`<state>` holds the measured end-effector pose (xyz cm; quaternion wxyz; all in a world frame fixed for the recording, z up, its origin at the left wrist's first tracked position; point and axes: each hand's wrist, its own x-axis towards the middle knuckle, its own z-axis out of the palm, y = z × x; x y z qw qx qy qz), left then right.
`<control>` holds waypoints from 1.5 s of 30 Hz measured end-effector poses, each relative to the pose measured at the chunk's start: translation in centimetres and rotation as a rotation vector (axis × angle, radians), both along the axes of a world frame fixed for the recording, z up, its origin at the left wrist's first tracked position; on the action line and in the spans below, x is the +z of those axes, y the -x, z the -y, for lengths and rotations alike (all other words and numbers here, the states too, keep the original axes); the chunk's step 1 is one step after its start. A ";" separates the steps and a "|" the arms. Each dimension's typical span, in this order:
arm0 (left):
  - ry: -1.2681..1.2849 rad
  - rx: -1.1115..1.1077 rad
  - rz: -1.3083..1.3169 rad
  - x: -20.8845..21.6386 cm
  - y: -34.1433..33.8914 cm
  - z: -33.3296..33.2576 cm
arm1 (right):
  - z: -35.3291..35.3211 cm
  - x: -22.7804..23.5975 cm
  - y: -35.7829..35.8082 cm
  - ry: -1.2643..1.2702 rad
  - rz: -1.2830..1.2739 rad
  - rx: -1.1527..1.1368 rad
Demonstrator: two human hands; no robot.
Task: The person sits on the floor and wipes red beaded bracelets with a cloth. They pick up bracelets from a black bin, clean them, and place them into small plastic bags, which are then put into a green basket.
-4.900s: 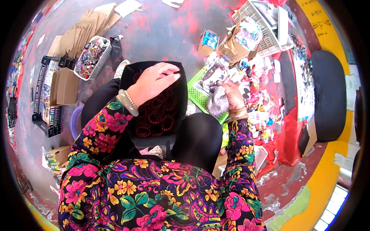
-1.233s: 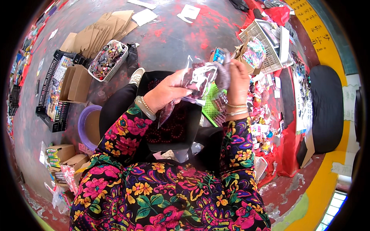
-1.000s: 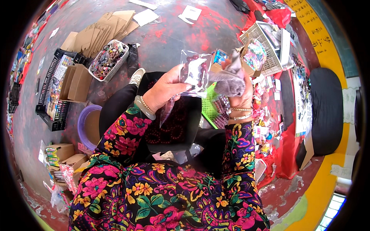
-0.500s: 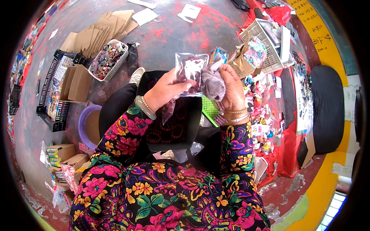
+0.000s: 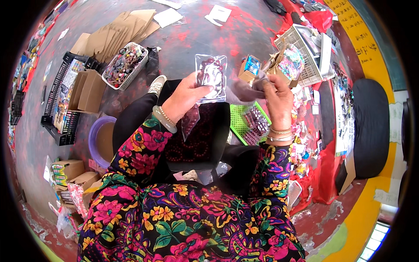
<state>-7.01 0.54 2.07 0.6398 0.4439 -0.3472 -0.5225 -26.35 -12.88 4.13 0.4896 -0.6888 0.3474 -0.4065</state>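
We see the left hand [image 5: 185,97] pinching a clear bead packet [image 5: 211,76] upright above the lap for easy reach; the right hand [image 5: 277,98], fingers curled, hovers just beside its right edge.

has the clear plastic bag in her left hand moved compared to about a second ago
Yes. The clear plastic bag has gone up and left, further from the green basket on her lap.
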 end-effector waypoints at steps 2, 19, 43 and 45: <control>-0.014 -0.008 -0.010 -0.4 -0.1 0.1 | 0.2 0.5 0.5 0.140 -0.076 -0.089; -0.139 -0.162 -0.014 -2.5 1.7 0.7 | -2.0 2.5 -1.9 0.377 -0.066 -0.431; 0.319 -0.168 0.431 -3.5 2.0 1.1 | -4.6 -2.5 -6.3 0.061 0.058 -0.176; 0.264 -0.140 0.422 -3.1 1.9 1.3 | -4.1 -2.4 -6.1 0.025 0.040 -0.181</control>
